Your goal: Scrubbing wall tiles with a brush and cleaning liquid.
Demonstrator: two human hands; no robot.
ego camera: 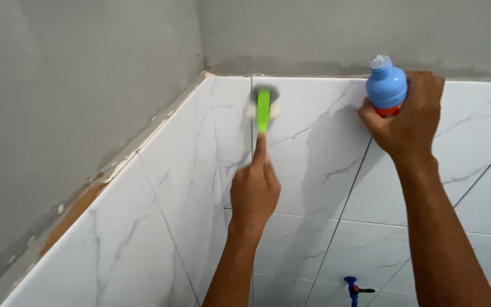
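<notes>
White tiles (313, 170) with thin grey marble lines cover the lower part of two walls that meet in a corner. Above the tiles the wall (75, 85) is plain grey, and along the top edge of the tiles on the left side there is a rough brown strip (75, 210). The left hand (254, 190) is closed around the handle of a bright green brush (263, 108), with one finger stretched out along the handle. The head of the brush looks blurry, and it is pressed on the tiles near the top, right by a dark line between two tiles, close to the corner. The right hand (407, 122) is up at the top edge of the tiles, well to the right of the brush. Its fingers are wrapped tight around a light blue bottle (386, 85) with a small pale cap on top and a bit of orange or red showing lower down, just above the fingers. The bottle stands upright, and its top pokes up past the tiles in front of the grey wall. Both arms reach up from the bottom of the view. Low down between the arms, a small blue tap (352, 287) with a dark handle sticks out from the tiles.
</notes>
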